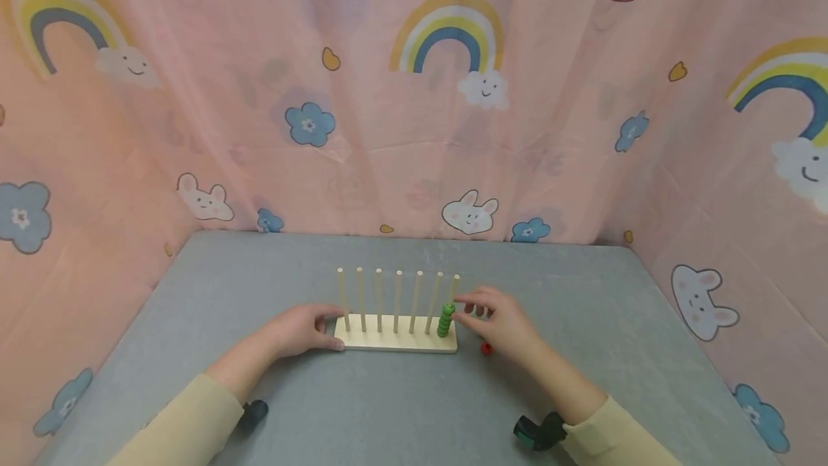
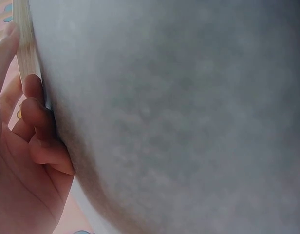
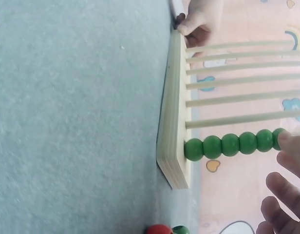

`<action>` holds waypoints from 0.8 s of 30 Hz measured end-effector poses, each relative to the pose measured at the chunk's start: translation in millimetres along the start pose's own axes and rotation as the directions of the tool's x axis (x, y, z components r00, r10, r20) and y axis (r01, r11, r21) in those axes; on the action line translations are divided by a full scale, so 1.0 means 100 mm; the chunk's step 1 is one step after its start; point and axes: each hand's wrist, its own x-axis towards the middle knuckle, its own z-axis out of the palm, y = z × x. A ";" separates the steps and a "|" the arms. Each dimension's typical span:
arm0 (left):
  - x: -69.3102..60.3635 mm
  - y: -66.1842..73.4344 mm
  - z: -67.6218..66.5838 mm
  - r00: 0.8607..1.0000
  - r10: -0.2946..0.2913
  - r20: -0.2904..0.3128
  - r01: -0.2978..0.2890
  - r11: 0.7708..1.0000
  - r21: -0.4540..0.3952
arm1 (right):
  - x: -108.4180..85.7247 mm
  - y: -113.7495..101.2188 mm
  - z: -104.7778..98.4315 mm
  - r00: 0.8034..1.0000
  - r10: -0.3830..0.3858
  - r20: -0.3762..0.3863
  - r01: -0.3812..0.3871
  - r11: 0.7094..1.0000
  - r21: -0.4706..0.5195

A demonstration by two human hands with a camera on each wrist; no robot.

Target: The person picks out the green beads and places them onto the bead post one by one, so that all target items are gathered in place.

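Note:
A pale wooden peg board with a row of upright pegs stands on the table. Its left end is held between the thumb and fingers of my left hand. Green beads are stacked on the rightmost peg, the lowest touching the base. At the top of that stack, my right hand pinches a green bead on the peg; its fingertips partly cover it. The other pegs carry no beads. In the left wrist view, only the end of the board shows beside the fingers.
Below my right hand a red bead lies on the grey table, with a green bead beside it in the right wrist view. A pink patterned curtain hangs behind and along both sides.

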 end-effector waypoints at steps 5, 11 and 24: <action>0.00 0.00 -0.01 1.000 0.000 0.003 0.000 1.000 0.001 | 0.01 0.03 -0.04 1.000 -0.024 -0.014 0.023 0.999 -0.030; 0.01 0.00 0.00 1.000 0.005 0.001 -0.005 1.000 0.012 | 0.00 0.11 -0.09 1.000 -0.028 0.010 0.028 0.999 -0.037; 0.02 0.00 0.00 1.000 0.003 0.000 -0.003 1.000 -0.001 | -0.08 0.38 -0.20 0.993 0.054 0.103 -0.044 0.995 -0.093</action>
